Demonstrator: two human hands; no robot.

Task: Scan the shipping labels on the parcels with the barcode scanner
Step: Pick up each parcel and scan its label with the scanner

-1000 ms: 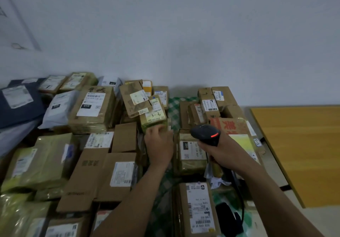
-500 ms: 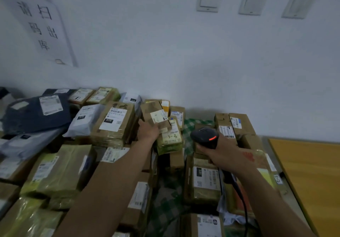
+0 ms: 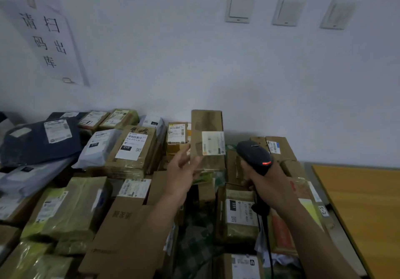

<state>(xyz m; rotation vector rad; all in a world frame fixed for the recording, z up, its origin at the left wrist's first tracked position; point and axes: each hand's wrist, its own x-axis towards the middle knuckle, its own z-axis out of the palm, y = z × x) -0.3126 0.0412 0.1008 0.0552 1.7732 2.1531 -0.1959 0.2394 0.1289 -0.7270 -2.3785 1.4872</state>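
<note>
My left hand [image 3: 181, 169] holds a small brown cardboard parcel [image 3: 206, 127] upright above the pile, gripping its lower left edge. A white shipping label [image 3: 213, 143] on its front faces me. My right hand [image 3: 268, 183] grips a black barcode scanner [image 3: 254, 156] just right of the parcel, its red light glowing and its cable hanging down below my wrist. The scanner's head sits level with the parcel's lower half, a short gap apart.
Several labelled boxes and bags cover the table: a dark blue bag [image 3: 41, 140] at far left, a taped box marked 010 [image 3: 132, 149], a box marked 231 [image 3: 240, 216]. A wooden tabletop [image 3: 363, 209] lies right. The wall holds a paper sign [image 3: 47, 38] and three switches [image 3: 239, 7].
My left hand has lifted the small parcel off the pile and turned it upright with the label towards me. The scanner stays beside it. My view has tilted up.
</note>
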